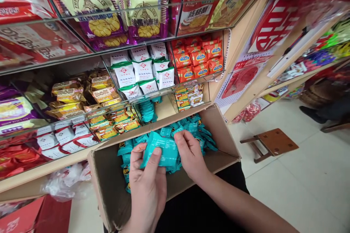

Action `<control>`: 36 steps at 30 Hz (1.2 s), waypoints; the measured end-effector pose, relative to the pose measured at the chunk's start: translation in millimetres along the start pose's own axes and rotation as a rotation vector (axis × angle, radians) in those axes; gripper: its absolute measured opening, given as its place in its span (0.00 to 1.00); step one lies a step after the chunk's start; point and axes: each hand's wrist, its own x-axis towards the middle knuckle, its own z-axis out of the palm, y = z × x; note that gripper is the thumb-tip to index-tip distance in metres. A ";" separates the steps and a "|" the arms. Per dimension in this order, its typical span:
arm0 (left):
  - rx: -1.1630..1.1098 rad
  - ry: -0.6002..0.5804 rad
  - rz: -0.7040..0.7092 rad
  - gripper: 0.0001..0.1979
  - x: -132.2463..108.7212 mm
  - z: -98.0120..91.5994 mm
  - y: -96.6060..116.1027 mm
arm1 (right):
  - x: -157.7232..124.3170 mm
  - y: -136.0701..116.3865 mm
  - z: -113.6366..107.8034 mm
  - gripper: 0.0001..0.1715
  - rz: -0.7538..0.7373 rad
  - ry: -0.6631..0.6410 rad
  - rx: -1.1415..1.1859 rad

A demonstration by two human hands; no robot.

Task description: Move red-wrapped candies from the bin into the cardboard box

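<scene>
My left hand (150, 178) is closed around several teal snack packets (164, 153), its thumb pressed over the front one, which shows small white print. My right hand (191, 153) pinches the top right corner of a teal packet at the edge of this bunch. Both hands are above an open cardboard box (109, 189), where many more teal packets (209, 140) lie loosely heaped. Behind the box, a short row of teal packets (147, 111) stands in a shelf compartment (165, 111).
Glass-fronted shelves hold white packets (143, 67), red packets (201, 56), purple biscuit bags (144, 18) and yellow packets (115, 120). A small wooden stool (276, 145) stands on the tiled floor at right. At lower left are a red box (38, 214) and a clear plastic bag (64, 182).
</scene>
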 end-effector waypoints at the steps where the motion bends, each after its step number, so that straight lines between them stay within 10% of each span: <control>1: 0.008 -0.015 -0.017 0.16 -0.7 -0.5 0.0 | 1.2 -1.3 -1.1 0.17 -0.021 0.020 -0.021; 15: 0.145 0.076 0.098 0.17 0.2 -8.4 -17.9 | 2.1 4.4 1.0 0.22 0.171 0.155 0.128; 36: 0.673 -0.057 0.470 0.11 10.8 -26.7 -12.0 | 1.8 -1.8 -11.5 0.18 -0.147 0.144 -0.414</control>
